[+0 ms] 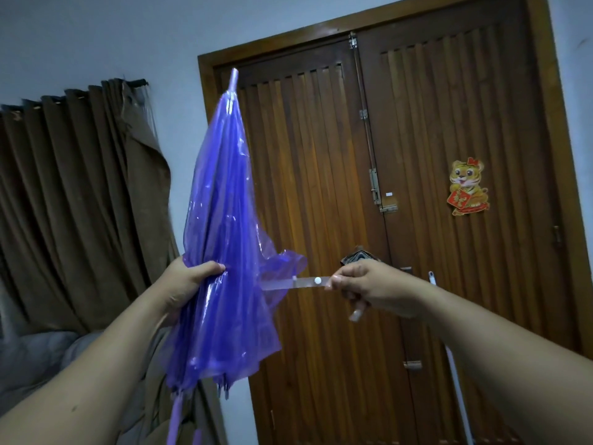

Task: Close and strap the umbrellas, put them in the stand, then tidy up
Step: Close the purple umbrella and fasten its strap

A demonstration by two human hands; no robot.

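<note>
A translucent purple umbrella is folded and held upright, its tip pointing up toward the door frame. My left hand grips the gathered canopy around its middle. A clear strap with a white snap button runs out horizontally from the canopy to the right. My right hand pinches the free end of that strap and holds it taut. The umbrella's purple handle end drops out of view at the bottom left. No stand is visible.
A dark wooden double door with a tiger sticker fills the background. Brown curtains hang at the left. Grey bedding or cloth lies at the lower left. A pale stick leans by the door at the right.
</note>
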